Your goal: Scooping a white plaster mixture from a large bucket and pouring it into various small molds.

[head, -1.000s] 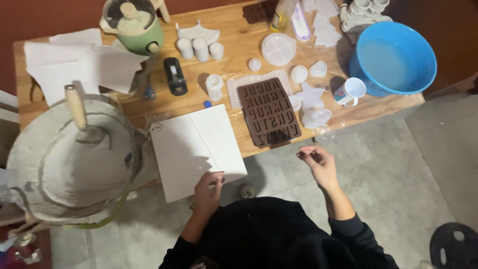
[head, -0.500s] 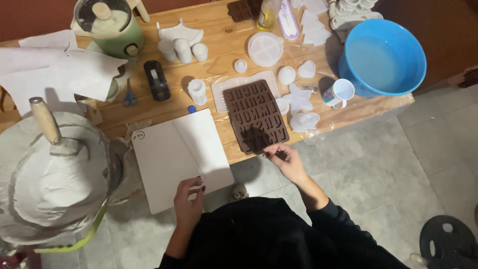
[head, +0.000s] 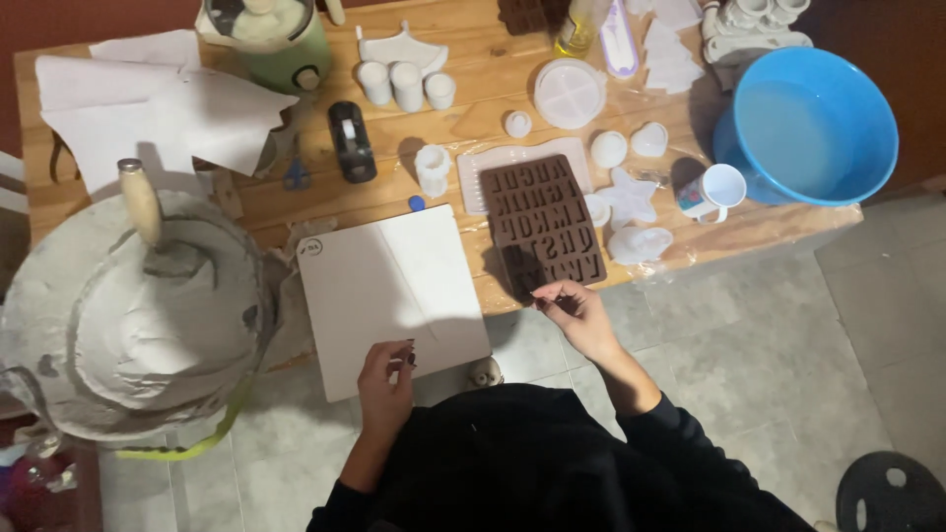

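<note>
A brown letter-shaped silicone mold lies on the wooden table, partly over a white tray. My right hand pinches the mold's near edge at the table's front. My left hand grips the near edge of a white square board that overhangs the table's front. Both forearms wear black sleeves.
A large grey basin of white plaster with a wooden-handled tool stands at the left. A blue bowl, a white mug, small white cast shapes, white cups, paper sheets and a green pot crowd the table.
My right hand has moved left and up from open air to the mold's near edge and taken hold of it. My left hand stays on the white board.
</note>
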